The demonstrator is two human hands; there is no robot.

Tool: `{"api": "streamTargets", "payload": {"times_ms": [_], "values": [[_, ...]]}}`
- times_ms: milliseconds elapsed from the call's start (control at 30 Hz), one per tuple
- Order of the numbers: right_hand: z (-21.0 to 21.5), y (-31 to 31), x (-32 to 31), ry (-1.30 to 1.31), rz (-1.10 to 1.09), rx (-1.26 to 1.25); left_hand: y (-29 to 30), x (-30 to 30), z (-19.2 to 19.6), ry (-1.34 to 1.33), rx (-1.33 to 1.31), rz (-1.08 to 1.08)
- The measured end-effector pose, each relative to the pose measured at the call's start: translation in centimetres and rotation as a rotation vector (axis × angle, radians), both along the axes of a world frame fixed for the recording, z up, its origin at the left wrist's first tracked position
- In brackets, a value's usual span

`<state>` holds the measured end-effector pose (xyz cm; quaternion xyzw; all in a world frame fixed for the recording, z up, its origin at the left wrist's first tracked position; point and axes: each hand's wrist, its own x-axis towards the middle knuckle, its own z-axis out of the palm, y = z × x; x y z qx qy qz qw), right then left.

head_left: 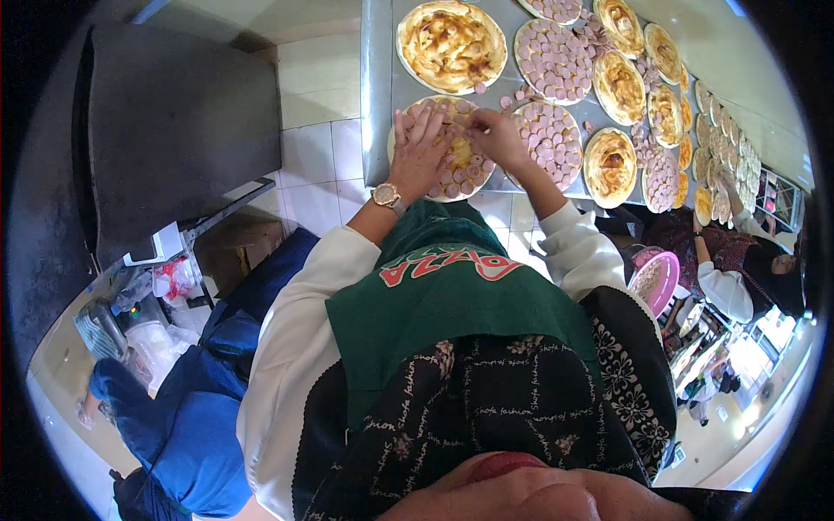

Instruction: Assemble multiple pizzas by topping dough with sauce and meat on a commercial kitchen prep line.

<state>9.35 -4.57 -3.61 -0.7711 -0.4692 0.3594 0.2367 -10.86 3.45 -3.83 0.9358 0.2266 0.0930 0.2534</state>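
Note:
Below my hands, at the table's near edge, lies a round pizza base (458,154) partly covered with pink sausage slices. A yellowish patch of it shows in the middle. My left hand (419,156), with a watch on the wrist, rests on its left side with fingers spread. My right hand (501,139) is over its right side, thumb and fingertips pinched together; whatever they hold is hidden. To the right is a second pizza base (556,143) thickly covered with sausage slices. A browned, sauce-topped base (452,48) sits beyond my hands.
The metal table (380,82) carries several more bases, some with slices, stretching right, and loose sausage slices (591,35) between them. A dark metal cabinet (182,130) stands left. One person in blue (187,434) is at lower left; a co-worker (725,291) works at right near a pink basin (665,282).

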Motion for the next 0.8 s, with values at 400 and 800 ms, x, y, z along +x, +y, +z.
{"api": "streamTargets", "payload": {"times_ms": [400,800], "values": [[-0.1,1.5,5.1,-0.77,0.063,-0.066,1.2,-4.9,2.1,0.058,-0.067,0.162],[0.9,0.9,4.7,-0.59,0.021,0.13,0.8,-8.1,2.1,0.03,-0.064,0.254]]}}
